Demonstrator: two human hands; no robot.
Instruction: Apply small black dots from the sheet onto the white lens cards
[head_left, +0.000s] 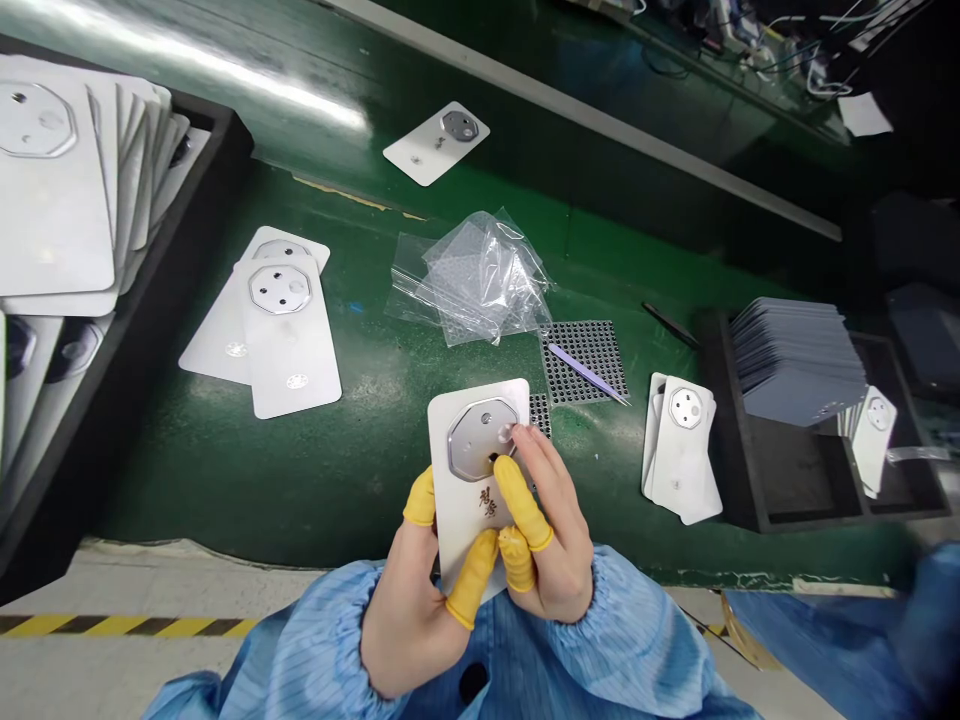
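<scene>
I hold a white back cover (469, 470) with an octagonal metal camera plate upright in front of me. My left hand (420, 590), with yellow finger cots, grips its lower left edge. My right hand (551, 530), also in yellow cots, rests on the cover's right side, and its fingertips press on the camera plate near a hole. A black perforated sheet of small parts (585, 360) with a purple pen-like tool (581, 368) on it lies just behind the cover on the green mat (300, 480).
Two white covers (281, 330) lie left, one more (436, 143) far back, a small stack (682, 450) right. Crumpled clear bags (476, 280) sit mid-table. A black tray of covers (67, 200) stands left; another black tray (802, 460) with grey sheets stands right. A blue sleeve (862, 630) is at lower right.
</scene>
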